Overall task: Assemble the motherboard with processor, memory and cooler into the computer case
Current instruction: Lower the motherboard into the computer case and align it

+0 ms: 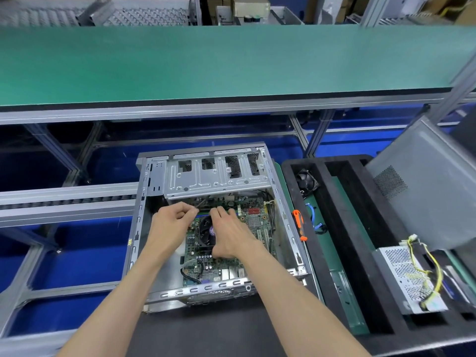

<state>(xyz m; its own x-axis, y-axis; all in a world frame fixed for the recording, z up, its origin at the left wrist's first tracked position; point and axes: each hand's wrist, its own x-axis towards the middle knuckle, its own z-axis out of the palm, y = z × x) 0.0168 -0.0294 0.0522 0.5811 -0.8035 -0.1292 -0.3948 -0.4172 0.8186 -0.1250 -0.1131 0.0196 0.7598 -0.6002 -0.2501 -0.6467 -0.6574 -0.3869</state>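
The open grey computer case [144,210] lies flat in front of me with the green motherboard [203,273] inside it. A black cooler with its fan [204,229] sits on the board's middle. My left hand [171,221] is over the board's left part and pinches a thin dark cable that runs up toward the drive cage. My right hand [230,233] lies over the cooler, thumb and fingers curled round its right side and top edge. The memory slots are mostly hidden behind both hands.
A black foam tray [342,228] to the right holds a small fan [307,180], an orange-handled screwdriver [298,224], blue cables [313,216] and a power supply [409,276] with yellow wires. The grey side panel [435,199] leans at the far right. A green conveyor [231,63] runs behind.
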